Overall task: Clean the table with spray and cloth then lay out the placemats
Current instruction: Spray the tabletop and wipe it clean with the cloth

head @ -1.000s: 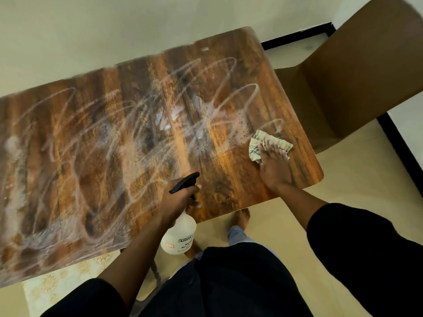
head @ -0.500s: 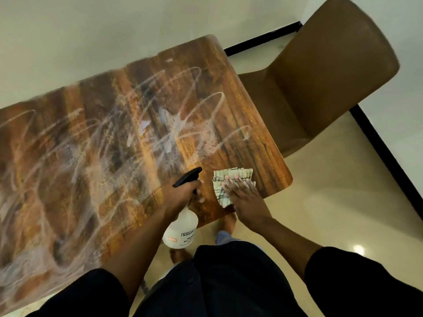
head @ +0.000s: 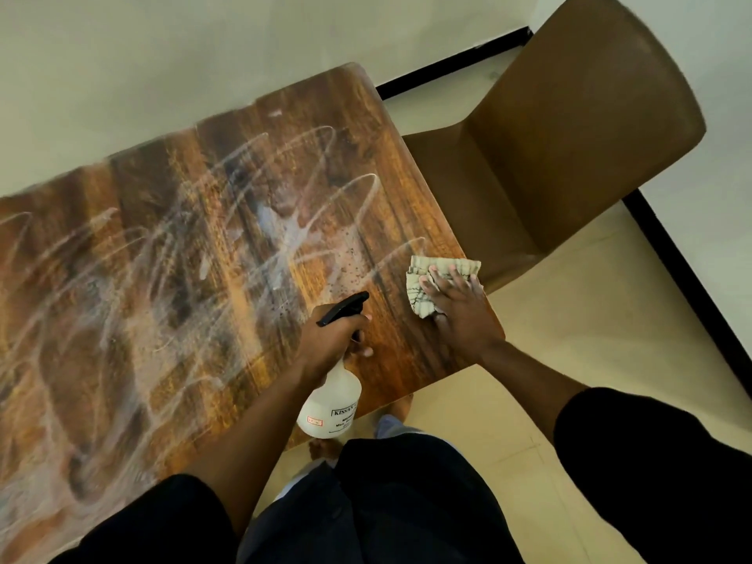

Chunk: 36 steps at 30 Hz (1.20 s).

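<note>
The wooden table (head: 171, 254) is streaked all over with whitish smears of spray. My left hand (head: 331, 339) grips the neck of a white spray bottle (head: 331, 405) with a black trigger head, held over the table's near edge. My right hand (head: 460, 305) lies flat with spread fingers on a pale checked cloth (head: 431, 274), pressing it onto the table at the right edge. No placemats are in view.
A brown chair (head: 569, 128) stands close against the table's right end. A cream wall runs behind the table, with a black skirting line (head: 687, 274) along the tiled floor. My feet show under the near edge.
The cloth under my right hand slid from the near edge out to the right edge, after an earlier sweep toward me. My left hand kept hold of the bottle.
</note>
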{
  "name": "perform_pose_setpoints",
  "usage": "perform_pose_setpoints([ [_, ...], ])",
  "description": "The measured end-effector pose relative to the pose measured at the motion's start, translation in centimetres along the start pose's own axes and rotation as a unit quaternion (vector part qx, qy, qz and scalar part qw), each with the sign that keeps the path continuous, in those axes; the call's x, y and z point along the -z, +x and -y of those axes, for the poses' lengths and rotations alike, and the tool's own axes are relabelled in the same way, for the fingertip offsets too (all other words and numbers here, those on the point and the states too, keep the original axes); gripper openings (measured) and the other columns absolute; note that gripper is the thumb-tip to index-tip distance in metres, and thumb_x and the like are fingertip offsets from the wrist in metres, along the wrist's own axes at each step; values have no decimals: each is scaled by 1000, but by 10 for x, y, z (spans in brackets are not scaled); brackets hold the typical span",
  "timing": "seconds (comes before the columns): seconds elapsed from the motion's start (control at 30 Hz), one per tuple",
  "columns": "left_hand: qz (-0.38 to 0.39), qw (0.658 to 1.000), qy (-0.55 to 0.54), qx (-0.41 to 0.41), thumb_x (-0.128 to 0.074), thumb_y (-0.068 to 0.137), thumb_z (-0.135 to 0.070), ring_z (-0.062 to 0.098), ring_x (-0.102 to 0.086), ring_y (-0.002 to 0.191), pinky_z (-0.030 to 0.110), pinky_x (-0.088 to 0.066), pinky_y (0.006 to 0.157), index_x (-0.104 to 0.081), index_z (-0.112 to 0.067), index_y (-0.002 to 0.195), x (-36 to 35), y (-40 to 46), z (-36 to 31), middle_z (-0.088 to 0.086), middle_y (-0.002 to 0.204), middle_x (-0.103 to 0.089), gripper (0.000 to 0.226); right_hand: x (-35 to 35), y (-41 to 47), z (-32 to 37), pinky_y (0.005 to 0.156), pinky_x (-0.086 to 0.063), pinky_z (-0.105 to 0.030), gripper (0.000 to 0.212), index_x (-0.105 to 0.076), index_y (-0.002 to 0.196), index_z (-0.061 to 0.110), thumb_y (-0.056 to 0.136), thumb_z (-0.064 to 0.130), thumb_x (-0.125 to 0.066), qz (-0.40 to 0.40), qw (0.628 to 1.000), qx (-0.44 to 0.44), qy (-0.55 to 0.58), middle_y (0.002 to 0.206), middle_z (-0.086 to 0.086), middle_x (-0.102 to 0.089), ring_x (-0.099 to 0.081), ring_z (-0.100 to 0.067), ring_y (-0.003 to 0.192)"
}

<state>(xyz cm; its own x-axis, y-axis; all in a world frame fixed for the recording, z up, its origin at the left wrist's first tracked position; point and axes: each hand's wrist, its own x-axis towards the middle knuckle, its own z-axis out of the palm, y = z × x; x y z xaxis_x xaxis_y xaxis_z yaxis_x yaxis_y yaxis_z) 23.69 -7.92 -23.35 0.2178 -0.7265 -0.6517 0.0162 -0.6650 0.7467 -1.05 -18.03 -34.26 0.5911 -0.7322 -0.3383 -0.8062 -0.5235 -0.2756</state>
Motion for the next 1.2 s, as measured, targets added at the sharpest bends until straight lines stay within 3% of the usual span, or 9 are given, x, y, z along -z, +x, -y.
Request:
perform_pose_setpoints([
  [0.17, -28, 999, -15, -7, -64, 101, -2, 30, -67, 55, 26, -45, 42, -66, -26, 131, 3, 11, -12, 21, 74, -63, 38, 28, 71, -10, 125, -2, -58, 73, -22, 161, 29, 94, 22, -50, -8, 999, 15, 51, 170, 1, -14, -3, -31, 157],
  [0.3, -41, 999, -22, -8, -62, 102, -3, 32, -66, 57, 29, -47, 45, -60, -30, 143, 11, 24, -22, 22, 72, -61, 49, 49, 107, -12, 125, 4, -51, 72, -23, 161, 30, 98, 15, -53, -3, 998, 15, 65, 170, 5, -10, 1, -27, 157],
  [0.4, -55, 998, -26, -13, -64, 101, -4, 27, -66, 51, 36, -50, 51, -65, -28, 143, 16, 36, -30, 13, 64, -61, 48, 48, 106, -7, 125, 3, -50, 70, -20, 161, 29, 100, 16, -51, -11, 999, 5, 48, 170, 5, -7, 3, -25, 157],
  [0.53, -93, 995, -11, -32, -66, 99, -6, 26, -63, 50, 32, -47, 49, -71, -26, 121, 19, 47, -39, 3, 53, -59, 31, 37, 86, 7, 124, 6, -47, 68, -21, 162, 26, 100, 14, -46, -27, 997, -24, 74, 170, 3, -10, 4, -25, 157],
  [0.63, -111, 993, -10, -30, -67, 98, -7, 31, -65, 56, 26, -48, 46, -70, -16, 136, 23, 51, -46, 6, 57, -63, 39, 25, 56, 17, 125, 2, -48, 63, -24, 161, 23, 101, 21, -43, -27, 998, -32, 51, 170, -1, -13, -1, -29, 157],
  [0.7, -108, 993, -15, -34, -68, 98, -7, 35, -69, 61, 29, -48, 47, -68, -19, 142, 28, 52, -47, 8, 61, -65, 46, 13, 30, 23, 125, -2, -49, 63, -26, 161, 22, 99, 27, -36, -29, 998, -36, 43, 169, -3, -17, -4, -29, 157],
  [0.9, -114, 993, -3, -29, -70, 94, -10, 29, -69, 54, 31, -49, 52, -70, -12, 137, 44, 50, -35, 4, 57, -65, 43, -23, -39, 38, 125, -13, -55, 64, -35, 158, 18, 95, 32, -30, -52, 995, -58, 65, 165, -5, -30, -12, -29, 156],
  [1.07, -112, 993, 20, -39, -70, 98, -14, 32, -79, 66, 31, -54, 54, -68, -13, 140, 56, 38, -25, 9, 76, -72, 42, -30, -48, 57, 127, -8, -52, 67, -30, 159, 19, 95, 37, -19, -52, 990, -103, 76, 166, -5, -26, -9, -29, 157],
  [1.2, -68, 997, 6, -28, -71, 99, -16, 37, -80, 72, 32, -51, 53, -66, -17, 141, 66, 29, -18, 8, 75, -72, 42, -33, -47, 69, 127, 1, -47, 69, -24, 161, 22, 95, 40, -14, -42, 986, -139, 87, 169, -2, -18, 1, -25, 157],
])
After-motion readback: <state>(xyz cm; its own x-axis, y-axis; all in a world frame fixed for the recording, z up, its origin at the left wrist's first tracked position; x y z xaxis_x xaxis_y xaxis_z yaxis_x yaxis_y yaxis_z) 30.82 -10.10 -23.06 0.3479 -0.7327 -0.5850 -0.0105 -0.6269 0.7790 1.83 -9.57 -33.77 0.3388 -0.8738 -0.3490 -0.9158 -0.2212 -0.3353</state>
